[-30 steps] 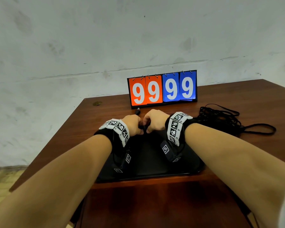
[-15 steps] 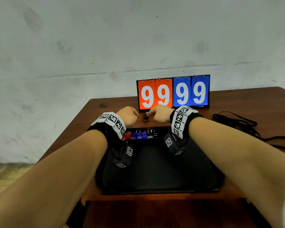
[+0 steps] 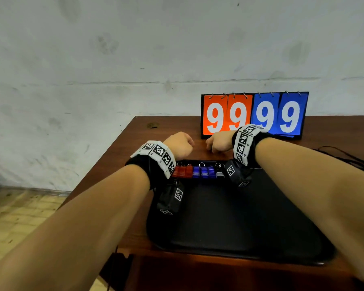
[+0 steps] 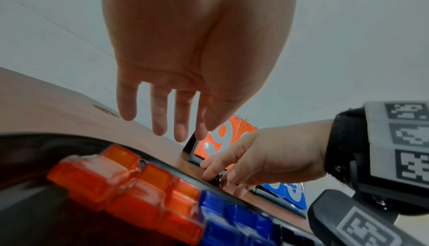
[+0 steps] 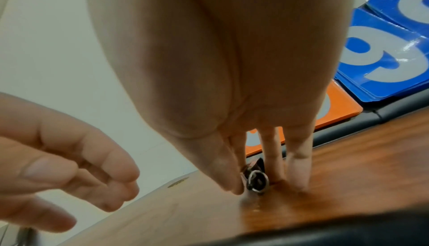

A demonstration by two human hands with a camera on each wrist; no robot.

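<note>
A row of small red (image 3: pixel 182 172), blue (image 3: pixel 204 172) and black plastic pieces with metal rings lies along the far edge of a black mat (image 3: pixel 240 217). Beyond the mat, my right hand (image 3: pixel 209 143) pinches one small black ringed piece (image 5: pixel 255 180) between thumb and fingers and holds it down on the wooden table. My left hand (image 3: pixel 188 143) hovers just to the left of it, holding nothing. In the left wrist view its fingers (image 4: pixel 160 121) hang straight above the red pieces (image 4: pixel 127 185).
A flip scoreboard (image 3: pixel 254 114) reading 99 99 stands right behind the hands. The wooden table (image 3: pixel 130 148) ends at the left near a pale wall. A black cable (image 3: pixel 345 158) lies at the right edge.
Both hands went from the mat's far edge out to the bare wood in front of the scoreboard. The left hand has drawn away from the black piece; the row of coloured pieces is now uncovered.
</note>
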